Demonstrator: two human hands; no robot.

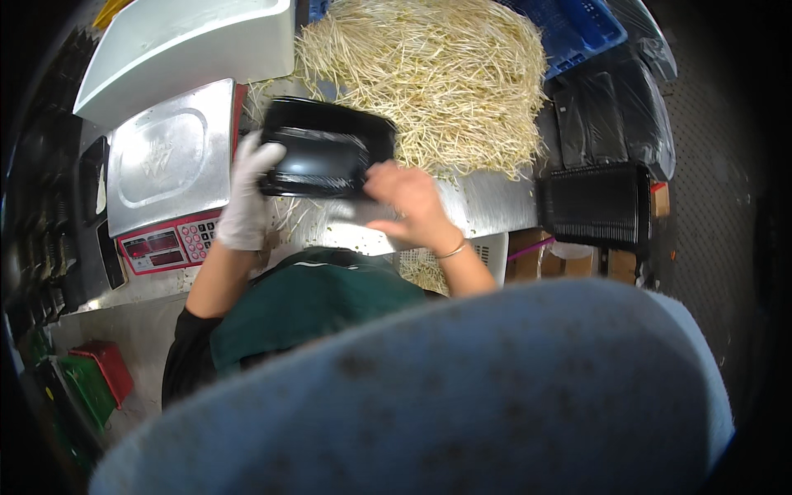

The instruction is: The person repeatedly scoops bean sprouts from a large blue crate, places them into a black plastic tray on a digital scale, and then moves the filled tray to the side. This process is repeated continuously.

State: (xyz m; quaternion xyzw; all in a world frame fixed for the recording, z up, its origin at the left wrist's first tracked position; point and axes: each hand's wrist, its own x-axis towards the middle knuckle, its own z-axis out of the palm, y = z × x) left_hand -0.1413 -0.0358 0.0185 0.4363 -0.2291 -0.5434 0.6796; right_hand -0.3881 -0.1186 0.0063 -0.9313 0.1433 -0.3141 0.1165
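Observation:
A black plastic food tray point(318, 154) is held tilted over the steel table, its shiny hollow facing me. My left hand point(247, 192), in a white glove, grips its left edge with the thumb over the rim. My bare right hand point(411, 201) is blurred by motion at the tray's lower right corner. Its thumb stands apart from the fingers, and whether the fingertips touch the tray is hard to tell. Behind the tray lies a big heap of bean sprouts point(433, 80). Left of it sits a digital scale with a bare steel platform point(173, 154).
A white bin point(260, 46) stands behind the scale. At the right are a stack of black trays point(594, 204), wrapped black packs point(609, 114) and a blue crate point(581, 31). A white basket point(495, 253) with sprouts is below the table edge point(495, 198).

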